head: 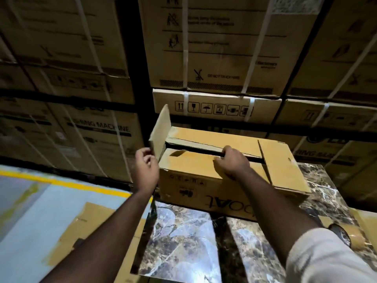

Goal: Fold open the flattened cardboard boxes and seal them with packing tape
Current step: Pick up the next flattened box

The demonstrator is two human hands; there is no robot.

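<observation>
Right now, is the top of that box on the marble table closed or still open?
Still open: the box's left end flap stands upright, pinched by the left hand, and a dark gap shows between the long flaps under the right hand.

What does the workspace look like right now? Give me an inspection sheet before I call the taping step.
Surface: marble-patterned tabletop, box resting on it.
Job's things: cardboard box erected; long top flaps nearly closed with a dark gap between them; left end flap standing up. No packing tape seen.
Clutter: flattened cardboard on the floor at left.
Grippers: left hand pinches the end flap's edge; right hand grips the near top flap at the gap.
Cables: nothing seen.
Surroundings: stacked strapped cartons behind; yellow floor line.
</observation>
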